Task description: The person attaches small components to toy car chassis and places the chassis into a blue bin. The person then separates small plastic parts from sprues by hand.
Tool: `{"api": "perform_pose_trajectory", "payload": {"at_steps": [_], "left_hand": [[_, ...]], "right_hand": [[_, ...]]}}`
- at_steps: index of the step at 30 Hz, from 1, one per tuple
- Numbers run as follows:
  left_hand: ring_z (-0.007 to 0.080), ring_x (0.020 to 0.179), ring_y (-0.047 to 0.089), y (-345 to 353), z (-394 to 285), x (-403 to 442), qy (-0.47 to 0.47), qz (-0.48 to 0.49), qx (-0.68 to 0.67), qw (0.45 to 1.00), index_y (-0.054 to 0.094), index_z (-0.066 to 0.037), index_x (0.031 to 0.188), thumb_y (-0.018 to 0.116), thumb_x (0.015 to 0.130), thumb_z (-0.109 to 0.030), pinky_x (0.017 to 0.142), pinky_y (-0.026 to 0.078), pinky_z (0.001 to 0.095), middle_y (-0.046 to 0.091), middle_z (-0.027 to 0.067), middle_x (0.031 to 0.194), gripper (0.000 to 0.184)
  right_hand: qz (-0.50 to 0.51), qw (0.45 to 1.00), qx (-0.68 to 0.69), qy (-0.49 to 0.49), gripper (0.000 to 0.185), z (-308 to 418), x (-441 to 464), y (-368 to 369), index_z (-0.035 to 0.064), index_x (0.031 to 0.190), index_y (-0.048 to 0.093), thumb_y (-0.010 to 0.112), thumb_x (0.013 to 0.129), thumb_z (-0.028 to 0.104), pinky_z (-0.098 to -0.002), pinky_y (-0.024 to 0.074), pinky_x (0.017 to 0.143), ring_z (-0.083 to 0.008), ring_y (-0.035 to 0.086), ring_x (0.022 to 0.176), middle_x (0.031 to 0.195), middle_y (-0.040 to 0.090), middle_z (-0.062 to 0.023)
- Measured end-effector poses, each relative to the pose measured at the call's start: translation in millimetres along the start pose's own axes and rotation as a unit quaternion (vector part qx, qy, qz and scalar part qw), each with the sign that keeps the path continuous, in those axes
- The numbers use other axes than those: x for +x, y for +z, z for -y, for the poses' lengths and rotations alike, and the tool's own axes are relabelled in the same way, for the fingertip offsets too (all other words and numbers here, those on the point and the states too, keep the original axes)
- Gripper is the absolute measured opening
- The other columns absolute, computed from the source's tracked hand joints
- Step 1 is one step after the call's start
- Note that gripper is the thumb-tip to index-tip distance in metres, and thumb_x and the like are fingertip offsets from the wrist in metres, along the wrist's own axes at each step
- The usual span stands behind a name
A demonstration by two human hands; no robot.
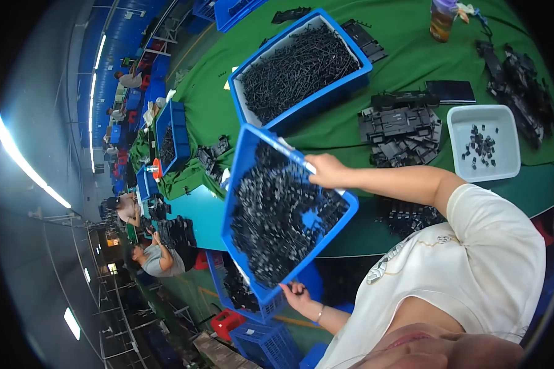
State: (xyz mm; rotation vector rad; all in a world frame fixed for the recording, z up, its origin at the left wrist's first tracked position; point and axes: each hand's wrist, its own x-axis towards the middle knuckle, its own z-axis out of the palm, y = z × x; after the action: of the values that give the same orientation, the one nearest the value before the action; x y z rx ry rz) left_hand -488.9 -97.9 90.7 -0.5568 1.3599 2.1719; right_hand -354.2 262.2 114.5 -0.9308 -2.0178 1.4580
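A blue bin [345,209] is tilted between my two hands, with a mass of small black plastic parts [271,203] inside it. The parts are smeared by motion, and some blue bin floor shows through them. My right hand [327,171] grips the bin's upper right rim, fingers closed over the edge. Down at the lower corner, my left hand [298,298] has its thumb on the rim and its other fingers curled; part of its grip is hard to see. Just beyond stands a larger blue bin [345,92] full of thin black parts.
A white tray [452,144] of small black pieces sits right, beside stacked black plastic housings [400,126] on green cloth [406,24]. A drink cup [442,21] stands at the far edge. Blue crates [268,344] and a red stool [226,323] are below; co-workers [160,258] sit left.
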Motion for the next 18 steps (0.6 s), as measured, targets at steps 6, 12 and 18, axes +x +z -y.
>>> {"api": "perform_pose_trajectory", "payload": {"at_steps": [6,12,18], "left_hand": [[0.0064,0.041,0.032,-39.4,3.3,2.1,0.046,-0.074,0.054,0.995,0.043,-0.006,0.069,0.053,0.077,-0.033,0.034,0.026,0.0183,0.041,-0.0002,0.057,0.03],[0.0081,0.043,0.035,-32.2,-5.6,47.6,-0.016,-0.06,0.379,0.923,0.043,-0.007,0.066,0.052,0.078,-0.036,0.036,0.029,0.0214,0.04,0.0019,0.051,0.033],[0.0061,0.041,0.031,98.2,-81.5,13.7,0.238,0.037,0.495,0.835,0.042,-0.009,0.068,0.054,0.078,-0.02,0.037,0.027,0.0242,0.036,-0.0019,0.051,0.019]], "right_hand": [[0.07,0.995,0.008,0.07,0.035,-62.1,2.1,61.5,0.0006,0.095,0.05,0.054,0.062,0.014,-0.0375,0.042,0.071,-0.0322,0.054,0.08,0.084,0.055,-0.0206],[0.0,0.991,-0.091,-0.096,0.039,-84.5,6.6,39.1,0.0027,0.105,0.047,0.05,0.069,0.018,-0.0371,0.0415,0.074,-0.0311,0.053,0.085,0.094,0.054,-0.0172],[0.12,0.983,0.122,0.065,0.02,-68.5,-75.1,-63.5,-0.0001,0.09,0.053,0.046,0.075,0.01,-0.0263,0.0438,0.067,-0.0154,0.056,0.074,0.08,0.059,-0.0107]]}}
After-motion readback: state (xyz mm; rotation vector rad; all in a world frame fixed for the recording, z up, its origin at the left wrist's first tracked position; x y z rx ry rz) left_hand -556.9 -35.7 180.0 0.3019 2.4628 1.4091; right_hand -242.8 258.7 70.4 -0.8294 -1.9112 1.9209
